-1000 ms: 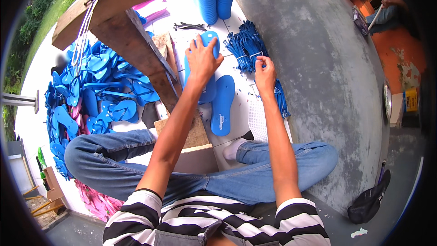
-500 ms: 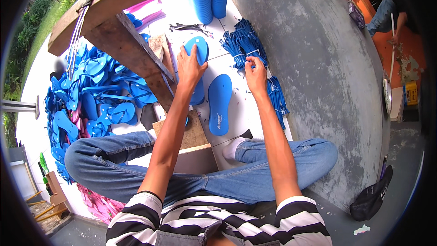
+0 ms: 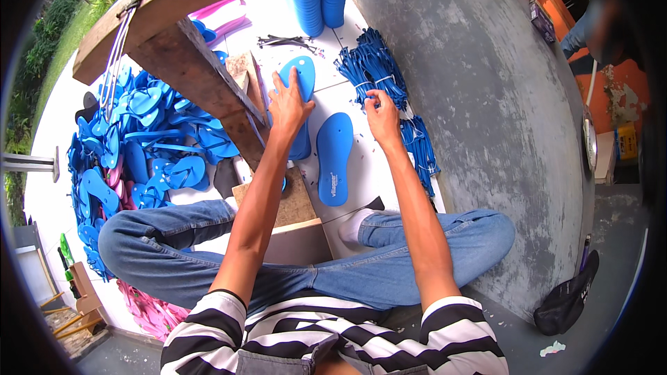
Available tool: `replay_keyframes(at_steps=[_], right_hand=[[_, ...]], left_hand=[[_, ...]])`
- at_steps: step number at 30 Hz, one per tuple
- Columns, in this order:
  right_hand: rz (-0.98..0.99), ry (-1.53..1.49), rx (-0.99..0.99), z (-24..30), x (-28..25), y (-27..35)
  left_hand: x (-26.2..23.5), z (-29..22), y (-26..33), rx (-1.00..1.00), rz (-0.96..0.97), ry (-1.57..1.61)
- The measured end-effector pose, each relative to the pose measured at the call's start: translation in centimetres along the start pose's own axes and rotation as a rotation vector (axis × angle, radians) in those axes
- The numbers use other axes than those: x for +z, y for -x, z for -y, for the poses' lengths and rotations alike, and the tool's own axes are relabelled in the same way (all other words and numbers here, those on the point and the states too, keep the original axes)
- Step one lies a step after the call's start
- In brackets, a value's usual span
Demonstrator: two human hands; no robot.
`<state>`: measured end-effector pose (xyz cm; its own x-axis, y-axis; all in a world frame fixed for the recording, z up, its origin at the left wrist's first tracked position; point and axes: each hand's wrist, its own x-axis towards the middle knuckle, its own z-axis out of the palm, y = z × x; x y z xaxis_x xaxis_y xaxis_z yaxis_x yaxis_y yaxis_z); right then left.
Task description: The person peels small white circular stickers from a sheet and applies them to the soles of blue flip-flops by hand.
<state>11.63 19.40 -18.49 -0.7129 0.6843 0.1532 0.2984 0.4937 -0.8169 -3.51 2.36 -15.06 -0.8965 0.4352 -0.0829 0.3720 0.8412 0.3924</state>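
White floor, left hand (image 3: 288, 103) flat on blue sole (image 3: 299, 80), right hand (image 3: 381, 112) pinching blue straps (image 3: 372, 69)

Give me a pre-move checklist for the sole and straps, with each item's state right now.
1. Left hand flat on the blue sole: ok, palm and fingers press it against the white floor.
2. Right hand at the bundle of blue straps: ok, fingers touch its near edge.
3. One strap pulled free of the bundle: cannot tell, the fingers hide it.
4. Second blue sole within reach: ok, it lies flat between the two forearms.
5. Wooden stand clear of the left hand: ok, it sits beside the wrist, apart.
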Motion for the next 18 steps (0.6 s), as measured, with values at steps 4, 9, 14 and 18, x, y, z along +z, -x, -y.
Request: replay_keyframes(at_steps=[4, 9, 14, 18], right_hand=[[0.013, -0.017, 0.008, -0.6, 0.3, 0.0], [0.115, -0.253, 0.108, -1.3, 1.2, 0.0], [0.307, -0.517, 0.431, -2.1, 0.8, 1.1], [0.31, -0.543, 0.525, -2.5, 0.8, 1.8]], left_hand=[[-0.5, -0.4, -0.1, -0.038, 0.037, 0.011], [-0.7, -0.4, 0.0, -0.049, 0.005, -0.002], [0.6, -2.5, 3.7, 0.352, -0.417, -0.135], [3.3, -5.4, 8.3, 0.459, -0.285, 0.367]])
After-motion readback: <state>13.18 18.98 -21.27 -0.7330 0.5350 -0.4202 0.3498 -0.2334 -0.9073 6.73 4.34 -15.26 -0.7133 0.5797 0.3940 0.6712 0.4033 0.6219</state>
